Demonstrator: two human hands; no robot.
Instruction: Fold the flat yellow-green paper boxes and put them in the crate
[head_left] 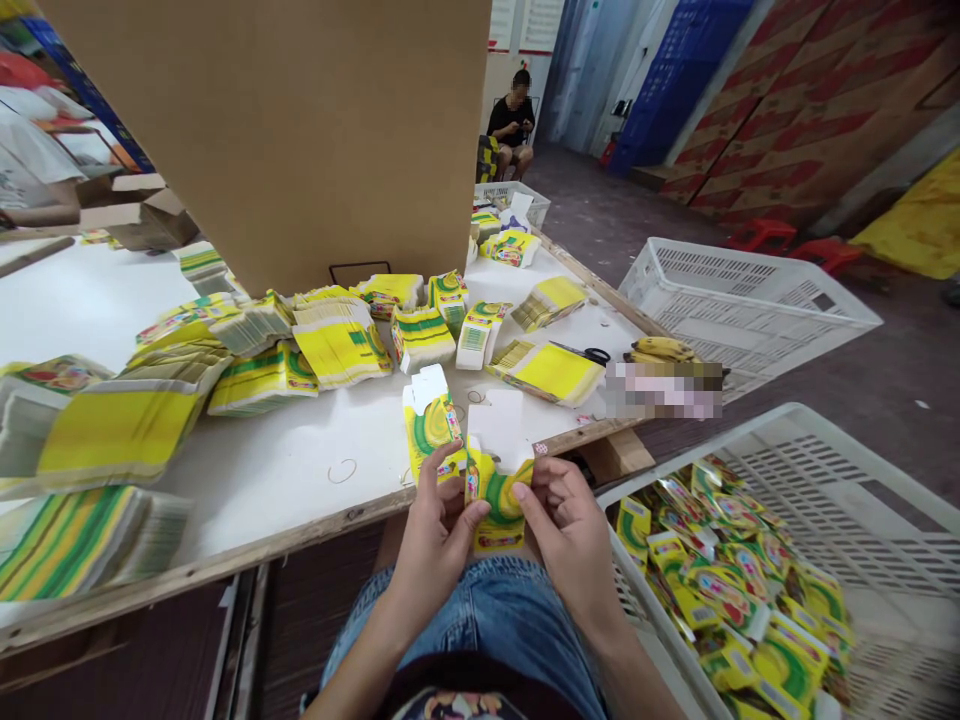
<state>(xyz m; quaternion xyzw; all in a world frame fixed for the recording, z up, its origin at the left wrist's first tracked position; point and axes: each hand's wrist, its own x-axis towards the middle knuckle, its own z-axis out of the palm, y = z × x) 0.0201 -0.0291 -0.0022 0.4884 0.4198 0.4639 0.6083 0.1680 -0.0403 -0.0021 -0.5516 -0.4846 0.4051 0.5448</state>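
Between my two hands is a small yellow and green printed carton (501, 492), its white flap standing up at the top. My left hand (441, 530) grips its left side, thumb on the front face. On the opposite side my right hand (566, 520) pinches the edge, thumb on the printed front. Just beyond, another yellow carton (431, 425) with a white flap lies on the white tabletop (300, 450), close to my left fingers. Bundles of flat cartons (341, 340) spread over the table behind it.
A white plastic crate (817, 440) at my right holds many folded cartons (742, 580). Another white crate (742, 290) stands farther back. Bananas (660, 350) and black-handled scissors (598, 355) lie near the table's right edge. A big cardboard box (322, 130) blocks the view behind. A person (512, 120) sits far off.
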